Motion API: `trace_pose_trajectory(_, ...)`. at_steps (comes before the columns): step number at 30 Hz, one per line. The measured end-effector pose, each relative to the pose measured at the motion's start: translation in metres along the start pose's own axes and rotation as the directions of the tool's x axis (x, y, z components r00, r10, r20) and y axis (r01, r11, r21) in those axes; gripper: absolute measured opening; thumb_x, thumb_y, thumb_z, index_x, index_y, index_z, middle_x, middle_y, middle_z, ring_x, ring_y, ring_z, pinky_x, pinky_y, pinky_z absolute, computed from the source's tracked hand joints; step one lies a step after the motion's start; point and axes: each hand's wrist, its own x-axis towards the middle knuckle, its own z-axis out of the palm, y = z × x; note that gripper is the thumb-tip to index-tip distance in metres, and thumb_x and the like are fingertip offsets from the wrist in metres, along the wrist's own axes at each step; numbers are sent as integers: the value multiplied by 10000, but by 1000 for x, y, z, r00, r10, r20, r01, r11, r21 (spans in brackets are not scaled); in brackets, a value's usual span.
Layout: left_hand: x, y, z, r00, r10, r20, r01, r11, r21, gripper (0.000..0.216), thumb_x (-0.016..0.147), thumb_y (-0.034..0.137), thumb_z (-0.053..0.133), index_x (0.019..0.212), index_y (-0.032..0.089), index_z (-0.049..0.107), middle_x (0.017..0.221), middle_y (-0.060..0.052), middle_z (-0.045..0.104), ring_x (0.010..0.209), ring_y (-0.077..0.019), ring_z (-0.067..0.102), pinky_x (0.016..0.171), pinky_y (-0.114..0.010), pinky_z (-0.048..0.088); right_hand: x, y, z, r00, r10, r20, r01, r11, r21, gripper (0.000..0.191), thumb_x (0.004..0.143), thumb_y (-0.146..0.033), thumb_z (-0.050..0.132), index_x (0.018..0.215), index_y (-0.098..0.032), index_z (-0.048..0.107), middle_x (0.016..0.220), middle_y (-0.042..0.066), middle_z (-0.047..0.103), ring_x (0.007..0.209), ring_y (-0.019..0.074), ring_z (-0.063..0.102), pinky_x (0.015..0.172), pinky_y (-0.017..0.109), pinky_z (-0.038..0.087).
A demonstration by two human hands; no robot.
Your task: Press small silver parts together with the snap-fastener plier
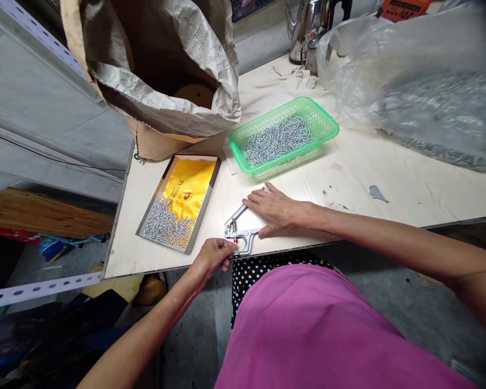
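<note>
A small grey metal lever tool (248, 237) with a coil spring and a red part lies at the table's front edge. My right hand (276, 209) lies over its lever arm, fingers stretched out and spread, the palm covering the arm's end. My left hand (215, 255) is closed in a pinch at the tool's near end, beside the red part. What those fingertips hold, if anything, is too small to make out. Left of the tool, a shallow tray (204, 209) with a yellow lining carries many small silvery metal pins (166, 222). Behind it, a green plastic basket (249, 168) contains similar pins.
A large open woven sack (222, 59) stands at the back left of the pale table (299, 200). At the right lies a clear plastic bag (437, 108) full of metal pieces. A steel kettle (303, 32) stands at the back. A grey scrap (376, 193) lies right of my forearm.
</note>
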Motion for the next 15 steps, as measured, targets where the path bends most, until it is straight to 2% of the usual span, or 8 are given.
trace_pose_trajectory(5, 1, -3, -1, 1000, -1, 5, 1, 1000, -3, 289, 702, 368, 770, 697, 132, 604, 478, 81, 483, 370, -47, 422, 357, -164, 367, -7, -8, 1, 998, 50, -50, -50, 999, -2, 832, 691, -566, 735, 1314, -93, 452, 1279, 195, 540, 1140, 337, 478, 1006, 504, 318)
trace_pose_trajectory(10, 3, -6, -2, 1000, 20, 19, -20, 1000, -10, 308, 692, 389, 775, 693, 131, 606, 488, 76, 492, 378, -46, 425, 366, -164, 366, -9, -10, 3, 992, 115, -53, -115, 993, 8, 869, 658, -599, 755, 1278, -59, 471, 1235, 189, 541, 1090, 326, 480, 925, 425, 362)
trace_pose_trajectory(15, 5, -6, -2, 1000, 4, 15, -3, 1000, -12, 253, 732, 347, 742, 724, 133, 608, 508, 76, 492, 381, -53, 422, 376, -178, 374, -8, -14, -2, 992, 118, -35, -118, 993, -13, 586, 743, -559, 722, 1095, -112, 582, 1087, 139, 589, 1019, 302, 493, 845, 397, 329)
